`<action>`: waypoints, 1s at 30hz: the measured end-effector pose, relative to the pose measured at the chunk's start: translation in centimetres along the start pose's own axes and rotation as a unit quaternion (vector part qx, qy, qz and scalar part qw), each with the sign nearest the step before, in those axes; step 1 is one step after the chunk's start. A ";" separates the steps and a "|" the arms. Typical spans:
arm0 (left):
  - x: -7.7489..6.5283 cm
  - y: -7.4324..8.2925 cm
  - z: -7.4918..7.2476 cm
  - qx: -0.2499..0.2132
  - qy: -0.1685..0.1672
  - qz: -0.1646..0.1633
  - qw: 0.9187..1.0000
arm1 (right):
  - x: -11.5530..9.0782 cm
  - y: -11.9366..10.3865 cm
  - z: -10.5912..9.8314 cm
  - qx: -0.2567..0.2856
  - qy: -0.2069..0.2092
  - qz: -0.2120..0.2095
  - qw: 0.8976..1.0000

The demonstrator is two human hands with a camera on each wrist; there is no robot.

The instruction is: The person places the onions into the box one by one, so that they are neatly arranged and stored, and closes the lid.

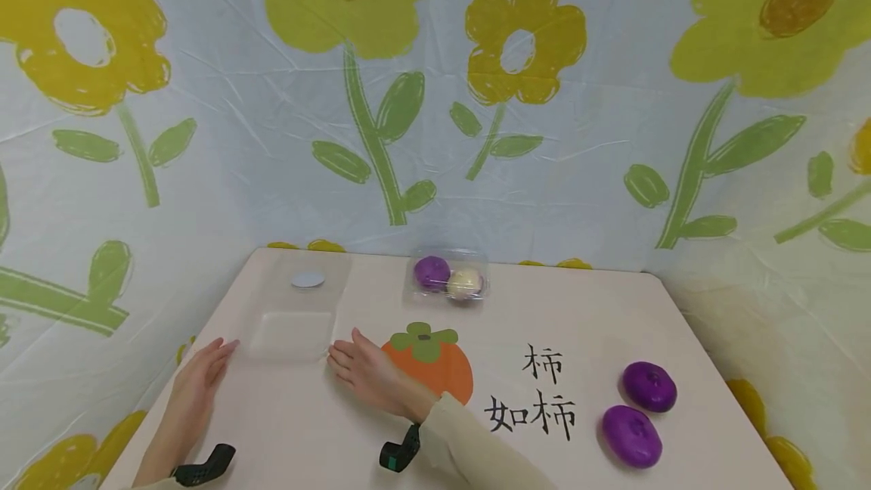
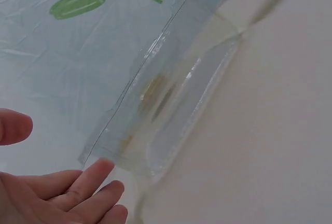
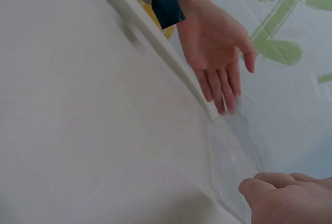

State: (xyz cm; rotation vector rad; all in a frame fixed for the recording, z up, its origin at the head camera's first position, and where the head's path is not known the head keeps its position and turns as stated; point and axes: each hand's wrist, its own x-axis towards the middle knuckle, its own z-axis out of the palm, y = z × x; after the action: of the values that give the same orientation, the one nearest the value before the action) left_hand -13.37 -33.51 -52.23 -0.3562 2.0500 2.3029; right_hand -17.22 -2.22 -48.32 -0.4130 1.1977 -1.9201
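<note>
A clear plastic clamshell box (image 1: 294, 335) lies opened out on the left part of the table, its lid folded back with a white oval sticker (image 1: 308, 279). My left hand (image 1: 200, 373) is beside the box's left side, fingers straight and nothing held. At the front right corner of the box, my right hand (image 1: 367, 373) has its fingertips right by the edge, fingers extended. In the left wrist view, the left fingertips (image 2: 106, 169) overlap the end of the clear plastic.
Two glossy purple, squat round pieces (image 1: 649, 386) lie at the right. A closed clear box (image 1: 485, 254) at the back contains a purple piece (image 1: 432, 273) and a cream one (image 1: 465, 283). The tabletop bears a printed orange persimmon (image 1: 445, 373). Flowered cloth (image 1: 578, 195) surrounds the table.
</note>
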 end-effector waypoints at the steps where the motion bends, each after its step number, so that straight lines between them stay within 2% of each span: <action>1: -0.2 0.0 -0.1 0.018 -0.001 0.000 1.000 | -0.4 -0.1 -0.1 -0.004 -0.005 0.006 1.000; 7: -1.5 0.2 -0.5 0.095 -0.035 0.033 0.994 | -2.7 -0.6 -0.8 -0.022 -0.037 0.045 0.998; 9: -2.0 0.3 -0.4 0.107 -0.044 0.032 0.993 | -3.5 -0.5 -1.1 -0.024 -0.050 0.051 0.997; 13: -2.7 0.5 0.0 0.134 -0.045 0.009 0.990 | -5.1 -0.4 -1.5 -0.026 -0.074 0.055 0.995; 15: -3.0 0.6 0.3 0.138 -0.042 -0.005 0.989 | -5.9 -0.3 -1.7 -0.029 -0.081 0.056 0.995; 18: -3.4 0.4 0.6 0.145 -0.045 -0.004 0.988 | -7.0 -0.3 -1.9 -0.039 -0.085 0.059 0.994; 23: -4.1 -0.7 1.3 0.163 -0.050 0.030 0.985 | -8.9 -0.6 -2.3 -0.056 -0.089 0.072 0.992; 25: -4.2 -1.0 1.7 0.172 -0.045 0.032 0.984 | -9.7 -0.8 -2.5 -0.069 -0.090 0.074 0.991; 30: -4.5 -1.6 2.9 0.167 -0.053 0.004 0.984 | -11.7 -1.1 -3.1 -0.123 -0.085 0.070 0.986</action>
State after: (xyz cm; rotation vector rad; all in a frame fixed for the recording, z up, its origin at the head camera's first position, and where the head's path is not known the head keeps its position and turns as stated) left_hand -9.16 -29.91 -52.65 -0.2042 2.3287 1.8842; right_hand -12.53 8.95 -47.30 -0.5939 1.3176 -1.5896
